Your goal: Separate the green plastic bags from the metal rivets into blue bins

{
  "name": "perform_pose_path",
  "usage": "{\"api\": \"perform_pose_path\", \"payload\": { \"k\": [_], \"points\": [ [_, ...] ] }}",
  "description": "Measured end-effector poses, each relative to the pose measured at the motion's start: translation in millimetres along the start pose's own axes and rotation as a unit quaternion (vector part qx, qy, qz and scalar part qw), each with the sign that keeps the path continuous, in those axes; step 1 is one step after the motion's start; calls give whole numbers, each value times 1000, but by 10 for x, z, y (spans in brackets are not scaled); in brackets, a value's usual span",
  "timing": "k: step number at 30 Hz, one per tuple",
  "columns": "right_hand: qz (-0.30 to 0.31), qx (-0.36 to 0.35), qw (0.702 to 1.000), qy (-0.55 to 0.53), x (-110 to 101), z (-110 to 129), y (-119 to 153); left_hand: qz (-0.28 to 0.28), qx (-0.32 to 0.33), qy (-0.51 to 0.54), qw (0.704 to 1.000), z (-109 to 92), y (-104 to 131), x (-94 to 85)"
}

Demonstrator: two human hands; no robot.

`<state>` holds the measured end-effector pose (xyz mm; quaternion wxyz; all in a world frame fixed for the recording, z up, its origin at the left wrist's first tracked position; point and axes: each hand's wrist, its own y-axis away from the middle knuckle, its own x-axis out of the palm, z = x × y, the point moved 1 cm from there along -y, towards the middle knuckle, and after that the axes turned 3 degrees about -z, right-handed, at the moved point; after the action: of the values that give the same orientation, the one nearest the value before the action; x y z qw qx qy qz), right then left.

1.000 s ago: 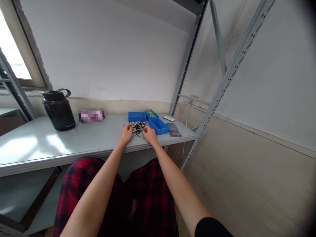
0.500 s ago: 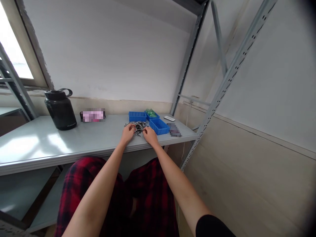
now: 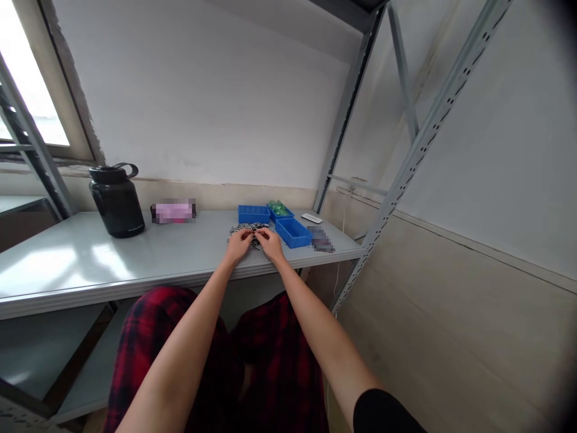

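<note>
A pile of small shiny metal parts (image 3: 259, 227) lies on the grey shelf top, too small to name. Over its front side my left hand (image 3: 238, 245) and my right hand (image 3: 271, 243) come together, fingertips nearly touching. Both sets of fingers are pinched closed; whatever they hold is hidden or too tiny to make out. Just right of my right hand stands a blue bin (image 3: 293, 233). Behind the pile is a second blue bin (image 3: 253, 214), and beside that a third blue bin holds green pieces (image 3: 279, 208).
A large black bottle (image 3: 117, 203) stands at the left of the shelf top (image 3: 180, 252), with a blurred pink item (image 3: 174, 211) beside it. On the right lie a white flat object (image 3: 312, 218) and a blurred grey item (image 3: 321, 239). A metal rack post (image 3: 396, 198) rises at the right.
My hands have moved closer, from apart on either side of the pile to fingertips meeting above it. The view has shifted slightly.
</note>
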<state>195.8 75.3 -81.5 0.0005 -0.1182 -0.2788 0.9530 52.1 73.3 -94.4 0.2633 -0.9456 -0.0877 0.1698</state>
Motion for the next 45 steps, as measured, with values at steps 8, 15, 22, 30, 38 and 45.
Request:
{"api": "perform_pose_path", "payload": {
  "k": [8, 15, 22, 30, 38, 45],
  "points": [
    [-7, 65, 995, -81, -25, -58, -5, -23, 6, 14, 1000, -2, -4, -9],
    [-34, 49, 998, -8, -30, -31, 16, -54, -10, 26, 998, -24, -11, -25],
    [-47, 30, 997, 55, -37, -22, 20, -51, -13, 21, 998, 0, -19, -22],
    [-52, 34, 997, 50, -44, -58, 14, -59, -31, 58, 996, -6, -23, -14],
    [-48, 41, 998, 27, -23, -130, -3, -49, -9, 63, 997, -19, -20, -27],
    [28, 7, 999, 40, 0, -73, 36, -39, -3, 96, 995, 16, -21, -10]
  ]
}}
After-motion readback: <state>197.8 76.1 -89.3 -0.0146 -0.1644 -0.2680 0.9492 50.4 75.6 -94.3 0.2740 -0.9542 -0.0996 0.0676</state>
